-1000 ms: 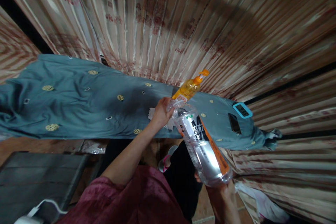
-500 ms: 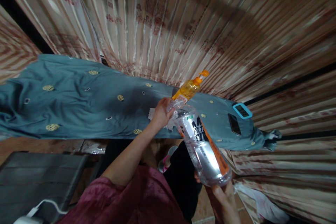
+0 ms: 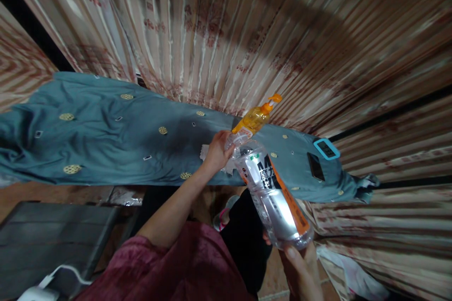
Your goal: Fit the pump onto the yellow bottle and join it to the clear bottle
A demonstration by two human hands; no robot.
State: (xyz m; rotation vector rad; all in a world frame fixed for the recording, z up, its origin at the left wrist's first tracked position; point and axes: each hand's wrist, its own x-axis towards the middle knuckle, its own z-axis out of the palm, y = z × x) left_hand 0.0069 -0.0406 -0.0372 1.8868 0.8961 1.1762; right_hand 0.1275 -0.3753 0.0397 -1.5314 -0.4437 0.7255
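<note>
Left hand (image 3: pixel 216 151) pinches the neck of a tilted clear plastic bottle (image 3: pixel 273 193); right hand (image 3: pixel 300 263) cups its base. Uncapping looks underway; twisting needs a firm base.

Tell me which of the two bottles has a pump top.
The small orange bottle standing on the blue cloth has the pump. The large clear bottle, held tilted between the left hand and right hand, has none.

Cloth-covered table (image 3: pixel 106 141) with pump bottle (image 3: pixel 254 117)
</note>
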